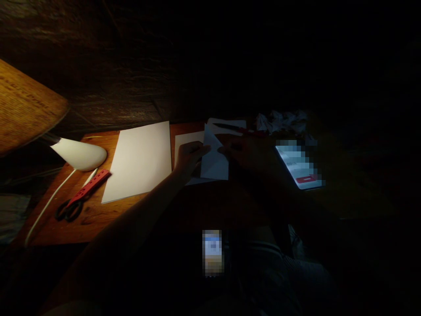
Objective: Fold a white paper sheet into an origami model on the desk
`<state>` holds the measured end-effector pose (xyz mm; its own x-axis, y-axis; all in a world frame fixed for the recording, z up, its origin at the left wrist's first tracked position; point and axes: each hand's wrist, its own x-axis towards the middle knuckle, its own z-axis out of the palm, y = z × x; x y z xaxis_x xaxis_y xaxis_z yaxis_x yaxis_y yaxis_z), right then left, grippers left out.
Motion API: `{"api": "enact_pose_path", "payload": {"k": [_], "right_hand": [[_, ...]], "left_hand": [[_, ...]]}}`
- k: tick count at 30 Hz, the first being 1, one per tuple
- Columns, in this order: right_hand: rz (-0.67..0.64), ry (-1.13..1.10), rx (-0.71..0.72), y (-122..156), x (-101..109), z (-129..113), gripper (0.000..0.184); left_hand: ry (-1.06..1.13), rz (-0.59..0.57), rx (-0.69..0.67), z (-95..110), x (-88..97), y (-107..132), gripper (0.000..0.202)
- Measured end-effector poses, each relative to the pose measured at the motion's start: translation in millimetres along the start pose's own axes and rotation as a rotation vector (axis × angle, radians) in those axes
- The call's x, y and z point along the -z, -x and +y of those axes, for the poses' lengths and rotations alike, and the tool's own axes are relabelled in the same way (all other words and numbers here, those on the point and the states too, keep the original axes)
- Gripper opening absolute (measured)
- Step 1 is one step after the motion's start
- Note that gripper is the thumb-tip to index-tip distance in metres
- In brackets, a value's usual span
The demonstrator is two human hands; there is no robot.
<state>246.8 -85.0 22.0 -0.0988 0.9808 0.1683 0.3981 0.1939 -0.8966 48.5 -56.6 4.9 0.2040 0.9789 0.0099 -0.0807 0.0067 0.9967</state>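
Note:
A folded sheet of white paper [215,160] with a pointed top corner stands between my two hands, above the table. My left hand [190,157] pinches its left edge, thumb and fingers closed on it. On the opposite side, my right hand [239,152] grips the slanted right edge; much of this hand is lost in shadow. Another white sheet [184,139] lies behind and beneath my left hand. Farther back, a dark, slender tool with a red end [230,127] rests across a pale sheet [235,123].
White paper [141,160] lies left of my hands. Black-handled scissors [74,210] touch a red strip [89,188]. A lamp [82,153] with a trailing cord stands far left. To the right are a lit phone [292,163] and crumpled whitish material [279,121]. The surroundings are very dark.

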Motion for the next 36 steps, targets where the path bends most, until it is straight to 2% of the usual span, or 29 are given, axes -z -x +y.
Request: {"api": "enact_pose_path", "payload": {"k": [9, 15, 20, 25, 28, 32, 36], "right_hand": [[-0.029, -0.084, -0.019, -1.7, -2.6, 6.4, 0.027], [0.039, 0.014, 0.011, -1.2, -1.5, 5.2, 0.024], [0.01, 0.02, 0.032, -0.7, -0.5, 4.8, 0.028], [-0.093, -0.082, -0.023, 0.3, -2.5, 4.6, 0.033], [-0.09, -0.12, -0.054, 1.2, -3.2, 1.9, 0.034], [-0.079, -0.024, -0.04, 1.0, -2.1, -0.7, 0.03], [-0.063, -0.036, -0.032, -0.8, -4.0, 4.2, 0.03]], "left_hand": [[0.025, 0.019, 0.007, 2.3, 0.7, -1.2, 0.043], [0.029, 0.032, 0.0, -2.5, 0.9, -4.1, 0.042], [0.005, 0.017, -0.008, -7.1, 2.9, -6.0, 0.038], [-0.084, 0.015, -0.033, -9.2, 6.1, -6.9, 0.038], [-0.123, -0.003, -0.041, -9.2, 6.1, -6.8, 0.042], [-0.132, -0.019, -0.039, -8.4, 4.9, -7.0, 0.045], [-0.157, -0.019, -0.047, -8.8, 5.0, -8.0, 0.044]]}}
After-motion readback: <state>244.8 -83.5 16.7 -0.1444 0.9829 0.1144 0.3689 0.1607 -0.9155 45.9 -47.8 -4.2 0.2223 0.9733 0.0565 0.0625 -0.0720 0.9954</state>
